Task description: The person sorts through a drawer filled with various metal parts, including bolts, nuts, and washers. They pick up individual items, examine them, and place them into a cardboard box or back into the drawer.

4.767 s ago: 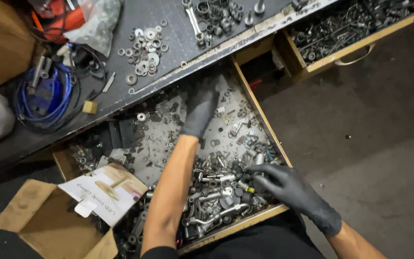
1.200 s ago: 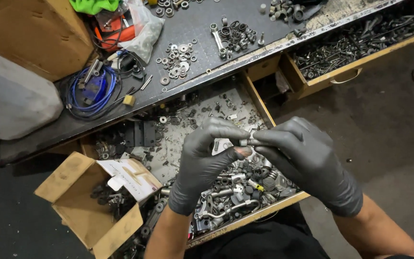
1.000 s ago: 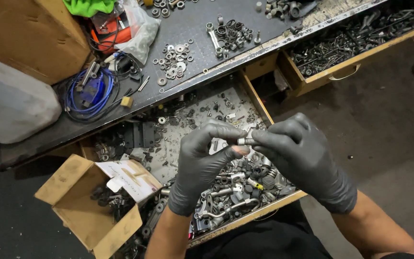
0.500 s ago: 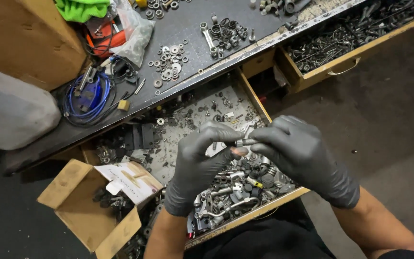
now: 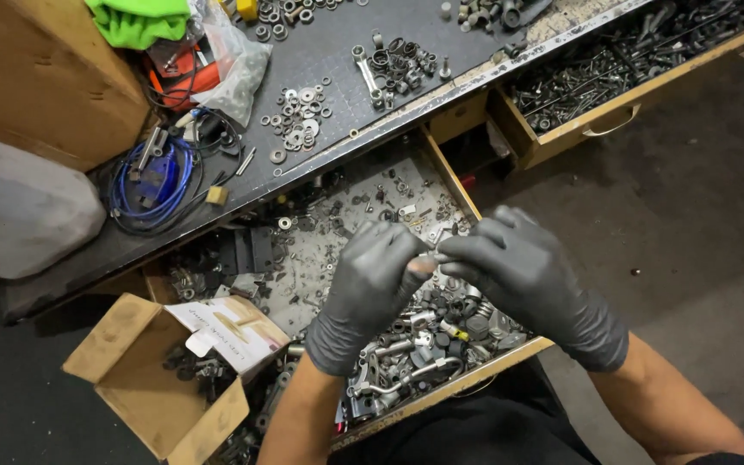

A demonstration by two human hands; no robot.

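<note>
Both gloved hands meet at centre, fingertips pinched together. The left hand (image 5: 372,280) curls its fingers inward; the right hand (image 5: 523,275) arches over, bare forearms angling up.

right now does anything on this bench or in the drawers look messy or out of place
Loose silver washers lie scattered on the dark benchtop rather than in the open wooden drawer. Both black-gloved hands, left and right, pinch a small metal part.
</note>
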